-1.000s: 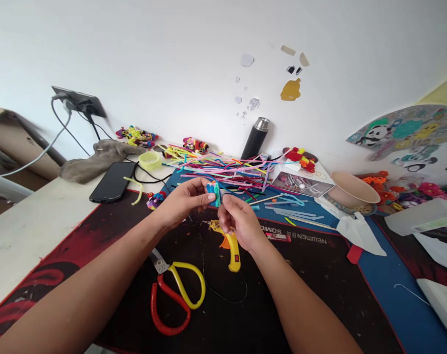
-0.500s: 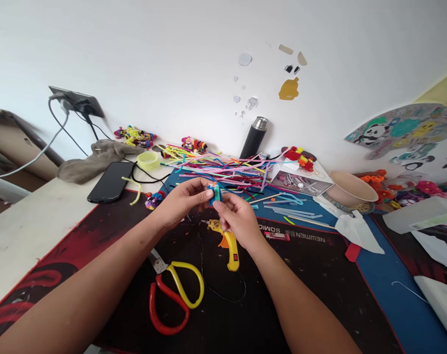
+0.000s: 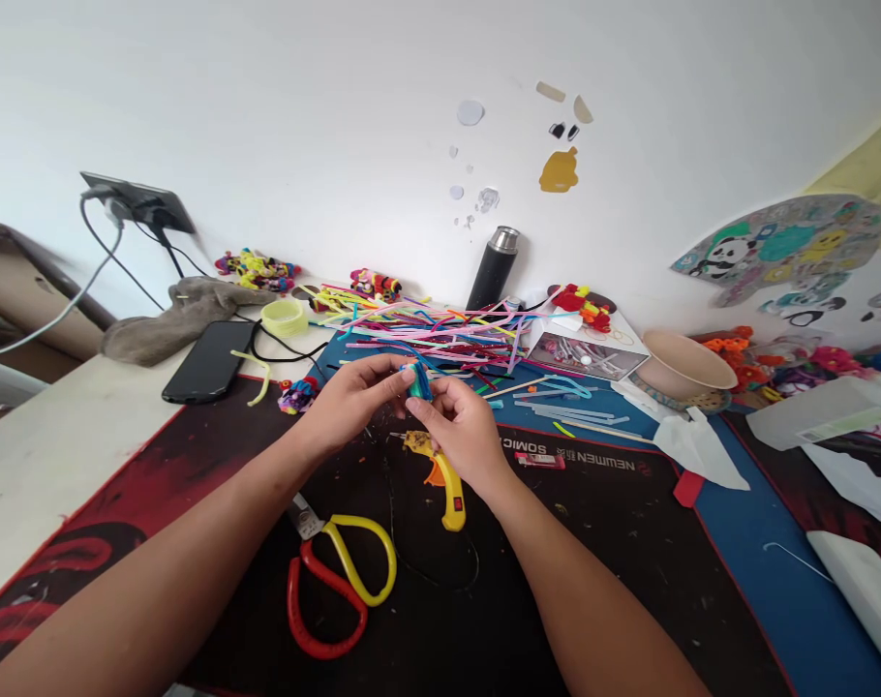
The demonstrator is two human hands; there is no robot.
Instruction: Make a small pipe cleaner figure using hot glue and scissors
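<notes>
Between both hands is a small blue and teal fuzzy piece (image 3: 420,383), which looks made of pipe cleaner. My left hand (image 3: 357,399) pinches it from the left with thumb and fingers. From the right, my right hand (image 3: 464,426) grips its other side, thumb pointing up at it. Just under my right hand lies a yellow hot glue gun (image 3: 451,492) on the black mat, its nozzle to the left. Scissors (image 3: 343,571) with one red and one yellow handle rest below, their blades partly hidden by my left forearm.
Behind the hands is a heap of coloured pipe cleaners (image 3: 440,329). A black flask (image 3: 494,271) leans on the wall. To the left are a phone (image 3: 208,363) and a roll of tape (image 3: 285,318); to the right, glue sticks (image 3: 571,411), a bowl (image 3: 683,366) and white paper (image 3: 702,450).
The blue piece has turned between the fingers, so more of its blue side shows. The whole view has shifted slightly, and both hands still hold the piece.
</notes>
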